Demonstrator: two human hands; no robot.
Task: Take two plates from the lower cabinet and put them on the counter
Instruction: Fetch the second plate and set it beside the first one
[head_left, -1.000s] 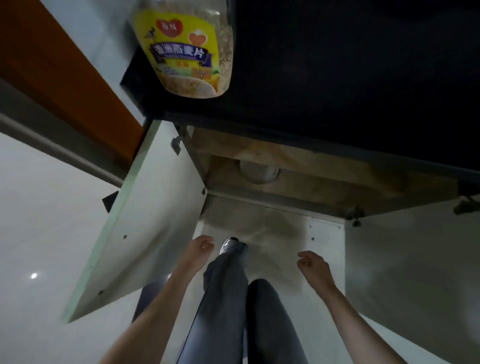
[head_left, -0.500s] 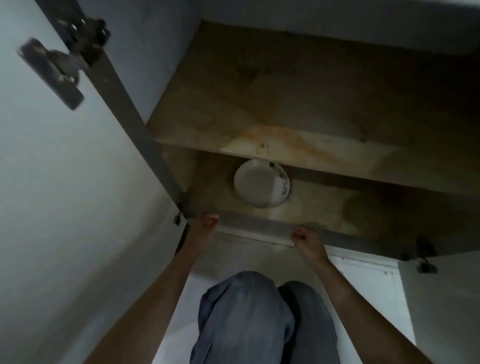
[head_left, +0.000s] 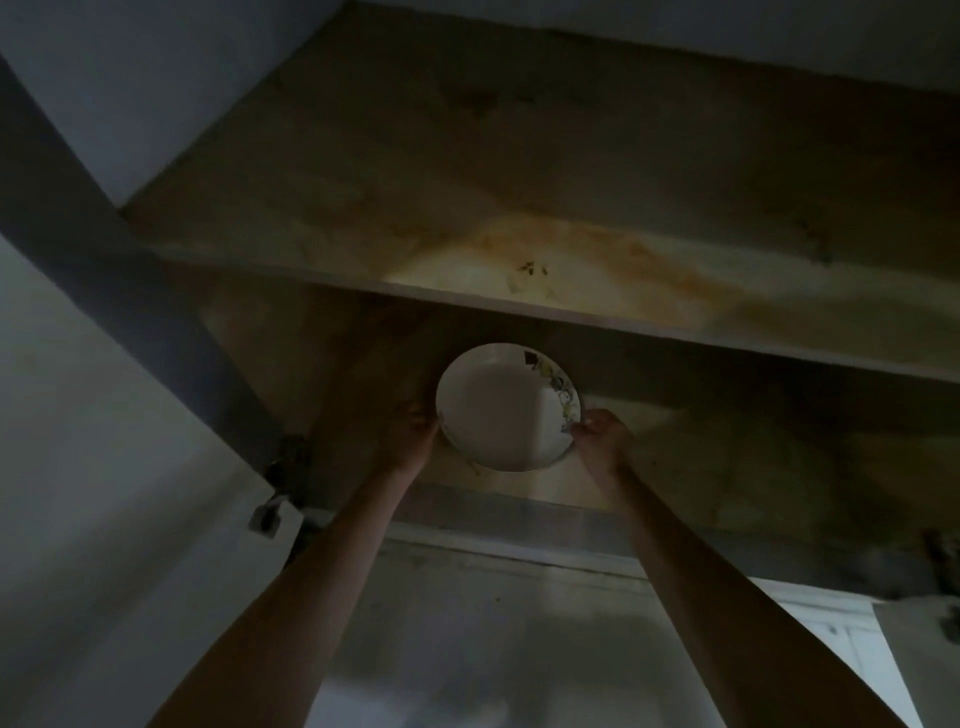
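A white plate (head_left: 506, 408) with a dark and yellow pattern on its right rim sits on the bottom shelf of the open lower cabinet (head_left: 727, 457). A second rim edge seems to show under its lower right side, so it may lie on another plate. My left hand (head_left: 415, 423) grips the plate's left rim. My right hand (head_left: 597, 431) pinches its right rim. Both arms reach in from below.
A stained wooden shelf (head_left: 571, 270) juts out above the plate. The open left door (head_left: 104, 467) stands at the left with a metal hinge (head_left: 275, 499) at its lower corner. The cabinet's front sill (head_left: 519, 509) lies under my forearms.
My view has dropped down and closer into the cabinet. Both hands have moved from the cabinet's front edge inward and taken hold of the plate's rim.
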